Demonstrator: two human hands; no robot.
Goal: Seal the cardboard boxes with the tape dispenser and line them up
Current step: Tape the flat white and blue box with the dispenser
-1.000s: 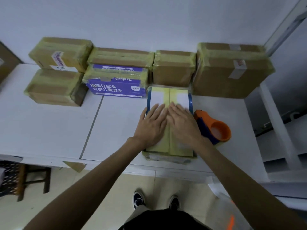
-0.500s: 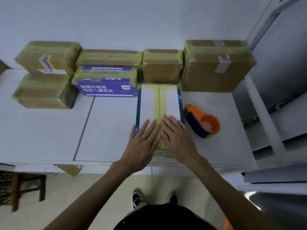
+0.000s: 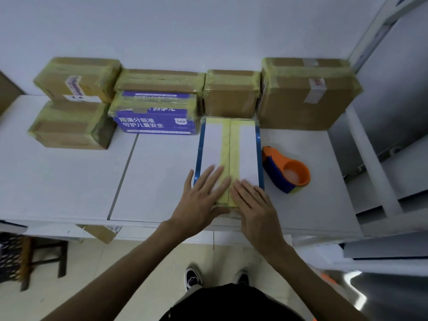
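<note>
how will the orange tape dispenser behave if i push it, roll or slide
The tape dispenser lies flat on the table with its round opening facing up, so it would probably slide, not roll. Its moulded plastic body looks stiff and likely light.

Before you, the white surface point(image 3: 69, 181) carries taped cardboard boxes point(image 3: 308, 100) along the wall, a blue printed box point(image 3: 157, 121) among them, a white yellow-taped box point(image 3: 213, 147) near its front edge, and the orange tape dispenser point(image 3: 286, 170) just beside that.
</note>
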